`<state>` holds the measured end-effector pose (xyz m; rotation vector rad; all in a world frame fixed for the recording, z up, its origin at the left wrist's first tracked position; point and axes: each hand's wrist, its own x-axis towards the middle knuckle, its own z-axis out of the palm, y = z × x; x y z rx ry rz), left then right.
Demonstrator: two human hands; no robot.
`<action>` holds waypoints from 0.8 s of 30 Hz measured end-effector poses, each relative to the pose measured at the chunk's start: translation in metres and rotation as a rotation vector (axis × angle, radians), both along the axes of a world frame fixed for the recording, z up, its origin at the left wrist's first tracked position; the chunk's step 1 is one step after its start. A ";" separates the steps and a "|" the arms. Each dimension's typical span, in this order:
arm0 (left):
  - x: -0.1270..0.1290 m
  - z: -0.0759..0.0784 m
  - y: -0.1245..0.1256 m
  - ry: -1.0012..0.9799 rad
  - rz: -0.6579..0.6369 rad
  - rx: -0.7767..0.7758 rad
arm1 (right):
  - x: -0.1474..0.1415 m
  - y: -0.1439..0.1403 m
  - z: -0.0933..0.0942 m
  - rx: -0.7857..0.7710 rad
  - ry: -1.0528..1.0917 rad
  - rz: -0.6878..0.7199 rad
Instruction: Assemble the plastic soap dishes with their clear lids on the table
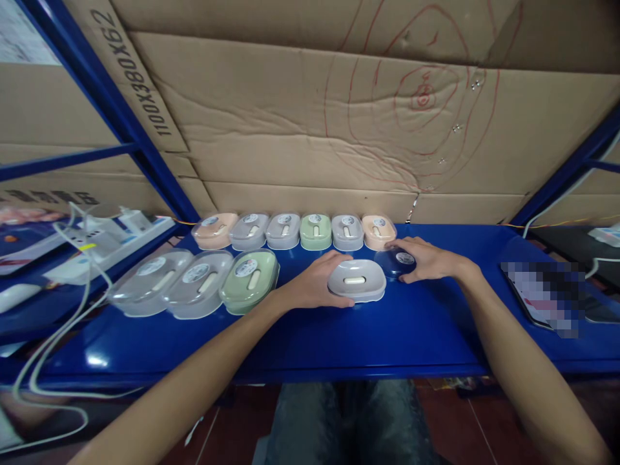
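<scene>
My left hand (322,281) is closed around the left side of a grey oval soap dish (371,284), which has a pale oblong piece in its middle and no lid on. To its right, my right hand (422,258) grips a clear lid (387,263) with a round sticker; the blue table shows through it. The lid is beside the dish, near its right end. Behind them, a lidded peach soap dish (379,234) ends the back row, close to my right fingertips. A lidded green soap dish (247,284) stands left of my left hand.
Several lidded soap dishes, including a grey one (198,290), form two rows on the blue table (363,342). A phone (537,294) lies at right. White cables (80,310) and a power strip (135,242) are at left; cardboard (271,129) stands behind.
</scene>
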<state>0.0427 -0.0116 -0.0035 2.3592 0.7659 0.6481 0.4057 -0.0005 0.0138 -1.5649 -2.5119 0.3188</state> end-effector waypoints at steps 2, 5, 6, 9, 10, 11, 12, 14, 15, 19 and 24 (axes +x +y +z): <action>0.000 -0.001 0.001 0.001 0.000 0.006 | 0.000 -0.002 0.003 0.010 0.000 -0.012; 0.000 -0.002 0.001 0.012 0.004 0.011 | -0.010 -0.010 0.017 0.077 0.031 -0.049; 0.000 -0.003 0.001 0.018 0.008 0.011 | -0.016 -0.013 0.022 0.130 0.059 -0.075; 0.000 -0.003 0.001 0.031 0.013 0.024 | -0.044 -0.026 0.034 0.362 0.222 -0.148; 0.001 -0.003 0.000 0.034 0.014 0.032 | -0.055 -0.030 0.035 0.391 0.304 -0.108; 0.001 -0.003 0.000 0.039 0.015 0.040 | -0.066 -0.034 0.033 0.403 0.372 -0.040; 0.001 -0.003 0.000 0.043 0.017 0.048 | -0.077 -0.036 0.029 0.405 0.405 0.045; 0.001 -0.005 0.000 0.051 0.016 0.076 | -0.097 -0.040 0.015 0.381 0.365 0.191; 0.001 -0.006 0.001 0.054 0.007 0.097 | -0.105 -0.041 0.007 0.367 0.336 0.243; 0.000 -0.012 0.006 0.078 -0.022 0.150 | -0.121 -0.039 -0.019 0.301 0.318 0.320; 0.000 -0.009 0.005 0.122 -0.006 0.131 | -0.122 -0.038 -0.024 0.289 0.329 0.296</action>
